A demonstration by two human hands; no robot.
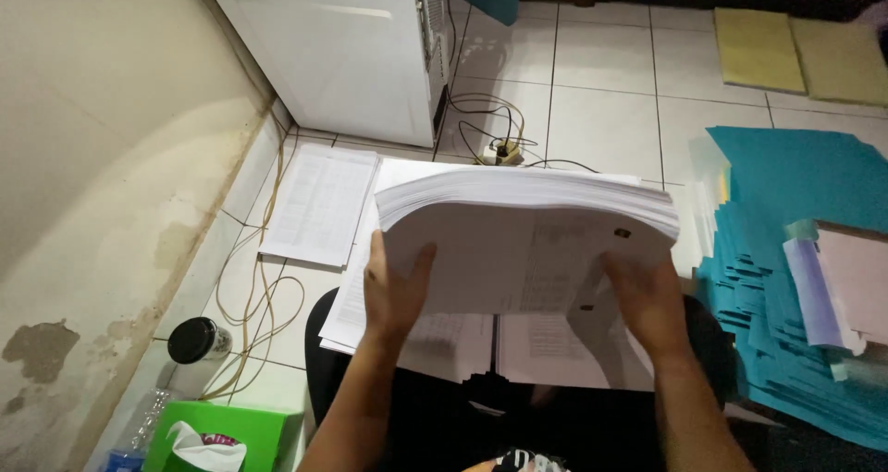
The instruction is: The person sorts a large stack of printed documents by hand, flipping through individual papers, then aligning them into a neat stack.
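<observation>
stack: thick paper ream (527,241), centre frame; likely heavy, floppy, sheets prone to slide
left hand (393,292): closed on near-left edge
right hand (647,301): closed on near-right edge
hold: both ends, underneath

Paper stack (527,222): thick, white, printed sheets, raised off the lap and tilted, edges facing away, bowed downward at its sides. More printed sheets (462,343) lie flat directly beneath it, on the lap.

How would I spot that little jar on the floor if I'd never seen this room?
Follow the stained beige wall down to the white tiled floor. Beside the green tissue box stands a small clear jar with a black round lid, the only dark-capped thing among the yellowish cables.
</observation>
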